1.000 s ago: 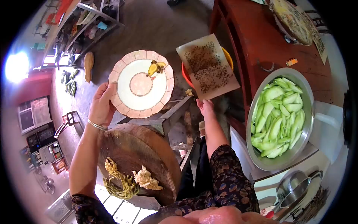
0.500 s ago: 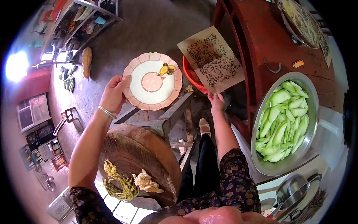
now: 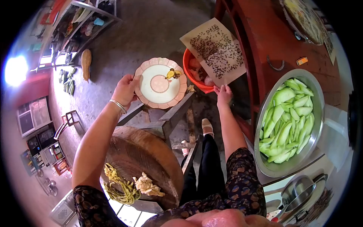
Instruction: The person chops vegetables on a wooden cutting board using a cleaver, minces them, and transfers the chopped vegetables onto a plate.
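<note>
In the upper middle of the frame, the left hand (image 3: 126, 90) pinches the rim of a plate (image 3: 159, 84), which carries yellow scraps (image 3: 172, 73) at its upper right. Near it, the right hand (image 3: 224, 94) pinches the lower corner of a sheet (image 3: 217, 53) with dark specks, which partly hides a red bucket (image 3: 193, 79). At right is a bowl (image 3: 318, 98) with green slices (image 3: 289, 121).

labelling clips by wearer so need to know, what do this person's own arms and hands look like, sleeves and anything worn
Loose black fabric sleeves printed with brownish rounded motifs end near the elbows. The left hand has a thin, round, silvery bangle at its wrist; the right hand shows none. Both are ungloved.
</note>
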The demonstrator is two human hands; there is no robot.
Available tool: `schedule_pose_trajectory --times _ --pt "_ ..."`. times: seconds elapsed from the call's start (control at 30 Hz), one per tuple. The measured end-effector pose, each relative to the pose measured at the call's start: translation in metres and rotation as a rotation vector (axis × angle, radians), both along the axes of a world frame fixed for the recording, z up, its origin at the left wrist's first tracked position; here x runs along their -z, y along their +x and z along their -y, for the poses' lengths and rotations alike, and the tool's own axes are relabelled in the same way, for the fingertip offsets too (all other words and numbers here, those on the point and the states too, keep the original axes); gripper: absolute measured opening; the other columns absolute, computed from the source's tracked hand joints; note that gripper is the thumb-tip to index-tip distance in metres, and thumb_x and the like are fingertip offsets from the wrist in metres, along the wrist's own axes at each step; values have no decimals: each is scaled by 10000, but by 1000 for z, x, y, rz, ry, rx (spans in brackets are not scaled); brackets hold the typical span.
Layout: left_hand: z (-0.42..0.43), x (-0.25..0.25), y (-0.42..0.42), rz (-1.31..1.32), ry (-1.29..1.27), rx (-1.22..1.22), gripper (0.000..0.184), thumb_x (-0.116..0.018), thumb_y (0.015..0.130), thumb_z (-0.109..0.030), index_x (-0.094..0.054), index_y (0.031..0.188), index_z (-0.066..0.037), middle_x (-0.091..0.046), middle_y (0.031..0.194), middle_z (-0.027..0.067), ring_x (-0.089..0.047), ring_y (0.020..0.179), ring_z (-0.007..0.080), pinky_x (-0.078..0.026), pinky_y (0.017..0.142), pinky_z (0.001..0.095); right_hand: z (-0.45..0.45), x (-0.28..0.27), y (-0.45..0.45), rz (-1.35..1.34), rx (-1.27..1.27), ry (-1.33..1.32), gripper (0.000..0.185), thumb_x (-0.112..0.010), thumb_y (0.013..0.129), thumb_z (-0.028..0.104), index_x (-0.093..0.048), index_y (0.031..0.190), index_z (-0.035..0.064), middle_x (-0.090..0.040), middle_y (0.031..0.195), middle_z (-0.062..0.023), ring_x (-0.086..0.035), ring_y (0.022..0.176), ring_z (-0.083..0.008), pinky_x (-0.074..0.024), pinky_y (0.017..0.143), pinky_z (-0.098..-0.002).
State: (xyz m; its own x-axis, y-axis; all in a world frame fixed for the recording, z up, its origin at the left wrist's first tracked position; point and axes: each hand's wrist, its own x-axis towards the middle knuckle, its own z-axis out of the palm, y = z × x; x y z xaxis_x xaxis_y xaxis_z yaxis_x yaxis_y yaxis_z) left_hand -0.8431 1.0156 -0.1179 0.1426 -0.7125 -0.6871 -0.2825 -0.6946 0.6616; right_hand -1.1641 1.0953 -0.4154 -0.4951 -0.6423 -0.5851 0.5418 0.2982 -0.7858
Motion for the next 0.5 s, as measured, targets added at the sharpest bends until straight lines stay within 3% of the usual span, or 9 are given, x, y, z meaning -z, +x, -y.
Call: schedule_pose_trajectory --times 0.13,0.33,0.43,0.5 --pt "1 4 0 31 3 20 247 -597 942 -319 -567 1028 -89 -577 771 0 -544 625 87 -456 512 240 3 -13 -9 247 33 115 151 -447 973 38 -517 1029 -84 -612 924 -166 -687 794 -276 -612 742 -390" --pt "8 21 -6 80 0 96 232 -565 963 -284 -542 1027 -62 -588 862 31 -606 718 137 -536 569 305 -9 6 -15 228 -72 305 141 -451 921 4 -554 1016 -14 -621 898 -156 -672 719 -253 -596 611 -349" --pt "12 45 -3 100 -16 128 270 -585 932 -267 -572 1052 -26 -608 904 52 -617 725 137 -550 564 307 -16 -3 -5 45 -140 649 171 -463 869 -10 -578 993 19 -628 861 -146 -651 747 -266 -559 653 -374" --pt "16 58 -6 308 -61 182 307 -589 901 -254 -584 1070 3 -657 977 153 -659 841 269 -563 665 369 -30 -10 17 -677 -336 313 212 -473 821 -26 -586 996 17 -626 868 -144 -625 825 -299 -522 754 -401"
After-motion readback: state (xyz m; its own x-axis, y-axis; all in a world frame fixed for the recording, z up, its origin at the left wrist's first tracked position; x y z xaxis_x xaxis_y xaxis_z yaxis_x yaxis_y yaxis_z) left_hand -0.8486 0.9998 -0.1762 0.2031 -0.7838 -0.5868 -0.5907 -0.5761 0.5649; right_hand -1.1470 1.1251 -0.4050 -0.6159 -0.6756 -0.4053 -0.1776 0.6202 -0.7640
